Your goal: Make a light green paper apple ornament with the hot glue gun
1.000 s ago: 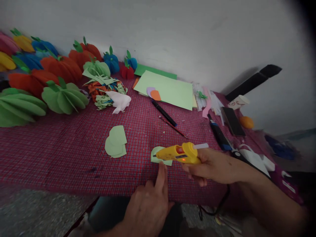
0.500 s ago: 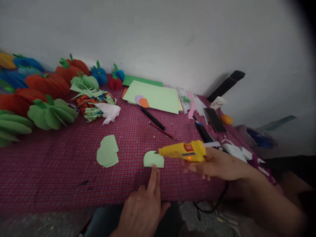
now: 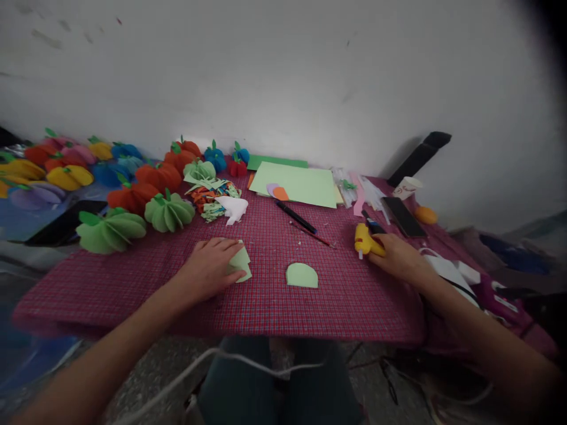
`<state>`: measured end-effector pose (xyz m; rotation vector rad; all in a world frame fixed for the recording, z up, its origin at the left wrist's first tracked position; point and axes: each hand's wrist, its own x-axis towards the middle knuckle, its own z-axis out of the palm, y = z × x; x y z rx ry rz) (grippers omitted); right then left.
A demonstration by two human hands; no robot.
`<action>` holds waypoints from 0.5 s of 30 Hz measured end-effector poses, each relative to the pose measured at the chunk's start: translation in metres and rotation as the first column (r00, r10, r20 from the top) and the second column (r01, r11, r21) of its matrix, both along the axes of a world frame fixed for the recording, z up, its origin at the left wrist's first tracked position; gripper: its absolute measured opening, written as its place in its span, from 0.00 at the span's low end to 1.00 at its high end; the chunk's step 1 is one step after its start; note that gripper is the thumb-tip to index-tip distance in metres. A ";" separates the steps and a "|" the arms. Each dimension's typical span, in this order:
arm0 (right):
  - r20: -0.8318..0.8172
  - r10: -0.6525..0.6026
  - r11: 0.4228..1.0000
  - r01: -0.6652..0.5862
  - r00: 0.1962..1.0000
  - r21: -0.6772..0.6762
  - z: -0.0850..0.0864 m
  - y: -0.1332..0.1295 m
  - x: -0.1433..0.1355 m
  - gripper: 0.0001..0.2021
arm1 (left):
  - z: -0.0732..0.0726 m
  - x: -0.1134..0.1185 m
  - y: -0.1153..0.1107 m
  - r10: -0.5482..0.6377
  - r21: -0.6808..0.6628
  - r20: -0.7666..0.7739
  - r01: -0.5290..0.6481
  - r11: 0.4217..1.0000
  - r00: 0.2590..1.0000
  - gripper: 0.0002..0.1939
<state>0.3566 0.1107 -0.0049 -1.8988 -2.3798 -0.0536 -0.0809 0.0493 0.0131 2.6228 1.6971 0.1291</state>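
My left hand (image 3: pixel 210 268) rests over a small pile of pale green paper pieces (image 3: pixel 240 263), its thumb and fingers apart and touching them. Part of the pile is hidden under the palm. To its right, a rounded pale green paper piece (image 3: pixel 302 275) lies alone on the checked cloth. My right hand (image 3: pixel 396 255) is closed around a yellow glue gun (image 3: pixel 364 240) low over the right side of the table, a glue stick end poking out toward me.
Folded-paper pumpkins (image 3: pixel 157 178) crowd the left side, beside a heap of paper scraps (image 3: pixel 212 195). Sheets of green paper (image 3: pixel 296 183) lie at the back. A black pen (image 3: pixel 296 216), a phone (image 3: pixel 404 216), a paper cup (image 3: pixel 406 188) and a white cable (image 3: pixel 248 363) are around.
My left hand has left the single rounded piece and moved left onto the pile. My right hand has carried the glue gun away to the right and turned it. The view has shifted.
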 end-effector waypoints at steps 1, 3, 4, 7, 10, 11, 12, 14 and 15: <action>0.023 0.021 1.000 -0.021 1.000 -0.006 -0.005 0.003 0.002 0.21 | -0.004 -0.003 0.004 -0.028 -0.013 -0.017 0.028 1.000 0.999 0.25; 0.057 0.060 0.998 -0.058 0.997 -0.026 -0.012 0.007 0.006 0.23 | -0.011 -0.004 0.007 -0.044 0.004 -0.036 0.045 0.999 0.998 0.23; 0.063 0.080 0.996 -0.078 0.995 -0.033 -0.013 0.009 0.008 0.24 | -0.013 -0.004 0.009 -0.055 0.021 -0.047 0.056 0.998 0.997 0.21; 0.067 0.182 0.983 -0.178 0.981 -0.053 -0.007 0.007 0.010 0.26 | -0.017 -0.003 0.011 -0.118 0.078 -0.099 0.126 0.989 0.988 0.15; 0.000 0.181 0.983 -0.181 0.983 0.042 0.017 -0.013 -0.007 0.23 | -0.018 -0.009 0.011 -0.189 0.168 -0.132 0.210 0.963 0.973 0.11; -0.074 0.131 0.988 -0.124 0.989 0.091 0.028 -0.023 -0.019 0.22 | -0.017 -0.010 0.010 -0.206 0.221 -0.112 0.226 0.949 0.972 0.12; -0.190 0.081 0.993 -0.064 0.978 0.097 0.039 -0.035 -0.035 0.21 | -0.015 -0.010 0.007 -0.224 0.289 -0.071 0.235 0.928 0.972 0.13; -0.504 -0.039 0.998 0.006 0.863 -0.067 0.059 -0.058 -0.072 0.19 | -0.007 -0.005 -0.001 -0.281 0.414 0.065 0.230 0.881 0.958 0.15; -0.632 -0.097 0.974 -0.057 0.769 -0.220 0.065 -0.067 -0.092 0.19 | -0.001 0.001 -0.006 -0.332 0.461 0.145 0.233 0.856 0.932 0.14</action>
